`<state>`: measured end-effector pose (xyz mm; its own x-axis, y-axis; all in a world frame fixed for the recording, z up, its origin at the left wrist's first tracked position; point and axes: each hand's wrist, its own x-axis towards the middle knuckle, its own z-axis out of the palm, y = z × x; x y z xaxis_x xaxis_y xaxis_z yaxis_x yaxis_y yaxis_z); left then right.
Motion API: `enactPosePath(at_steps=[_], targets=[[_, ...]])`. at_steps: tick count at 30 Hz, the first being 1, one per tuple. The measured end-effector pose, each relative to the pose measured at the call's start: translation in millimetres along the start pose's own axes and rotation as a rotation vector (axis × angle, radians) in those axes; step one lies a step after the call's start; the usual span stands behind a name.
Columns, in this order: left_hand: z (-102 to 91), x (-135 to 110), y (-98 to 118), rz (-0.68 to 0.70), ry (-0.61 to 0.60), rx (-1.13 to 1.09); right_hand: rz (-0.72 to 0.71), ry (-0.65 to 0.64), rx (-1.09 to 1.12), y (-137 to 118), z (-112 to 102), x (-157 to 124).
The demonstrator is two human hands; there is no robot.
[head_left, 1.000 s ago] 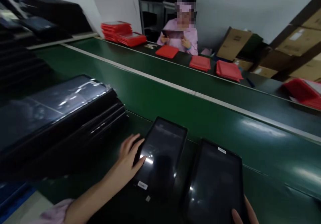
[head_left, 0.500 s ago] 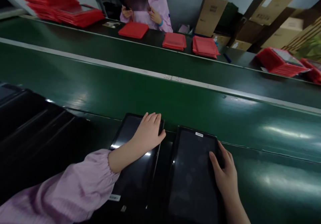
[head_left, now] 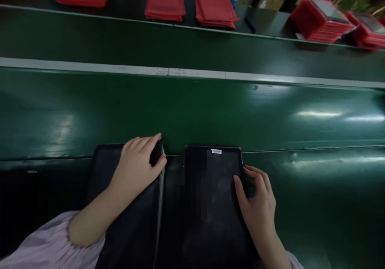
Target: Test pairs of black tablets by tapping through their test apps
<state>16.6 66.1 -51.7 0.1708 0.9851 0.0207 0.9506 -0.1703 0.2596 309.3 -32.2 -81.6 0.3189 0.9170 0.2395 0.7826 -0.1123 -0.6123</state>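
Two black tablets lie side by side on the dark bench edge in front of me. My left hand (head_left: 138, 166) grips the top right corner of the left tablet (head_left: 120, 221), fingers over its far edge and thumb on its right side. My right hand (head_left: 255, 198) holds the right edge of the right tablet (head_left: 210, 196), thumb on the screen and fingers curled round the side. That tablet has a small white label at its top edge.
A green conveyor belt (head_left: 192, 112) with a pale rail (head_left: 192, 74) runs across beyond the tablets. On the far bench lie stacks of red covers (head_left: 165, 5), more red stacks (head_left: 321, 20) at the right, and a blue pen (head_left: 250, 25).
The view has tilted down, so the co-worker and boxes have left the frame. Both hands stay on the tablets; my left hand has closed on the left tablet's top right corner.
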Motion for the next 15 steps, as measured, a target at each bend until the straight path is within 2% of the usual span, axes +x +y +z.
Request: enactPosePath(at_steps=[4,9,13,15], targets=[[-1.9,-1,1,-0.015,-0.012,-0.006,-0.007,-0.074,-0.025,-3,-12,-2],[-5.3,2,2,-0.065,-0.062,-0.007,0.209,-0.248,0.082,-6,-22,7],[-3.8,3,0,-0.057,-0.109,-0.014,0.348,-0.495,0.114,-7,-38,15],[-2.8,0,-1,-0.02,-0.076,-0.035,0.379,-0.652,0.101,-7,-49,14]])
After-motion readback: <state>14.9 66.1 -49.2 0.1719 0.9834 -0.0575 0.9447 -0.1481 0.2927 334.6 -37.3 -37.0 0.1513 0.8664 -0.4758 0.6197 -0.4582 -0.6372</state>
